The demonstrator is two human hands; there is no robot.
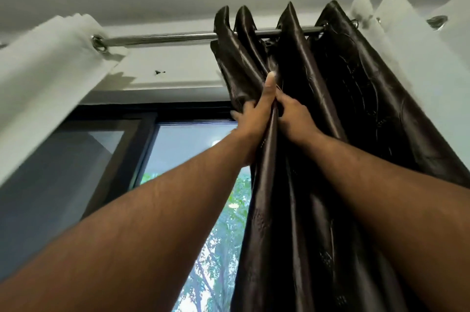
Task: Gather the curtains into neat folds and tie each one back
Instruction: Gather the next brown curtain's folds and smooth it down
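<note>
Our grip is on the dark brown curtain (330, 113): the left hand (254, 113) clasps a bunch of its folds, thumb stretched straight up along the cloth and fingers wrapped round the far side, while the right hand (295, 113), just beside it and touching it, has its fingers tucked into the next fold and pinches the satin there. Both our arms reach up from the near edge. The dark curtain hangs by eyelets from a metal rod (165, 38) near the ceiling, gathered into several upright pleats right of centre. A white curtain (48, 70) hangs on the same rod at far left, and another white curtain (412, 39) sits at the right, just beside the dark one. Between them the window (183, 149) shows green trees outside.
</note>
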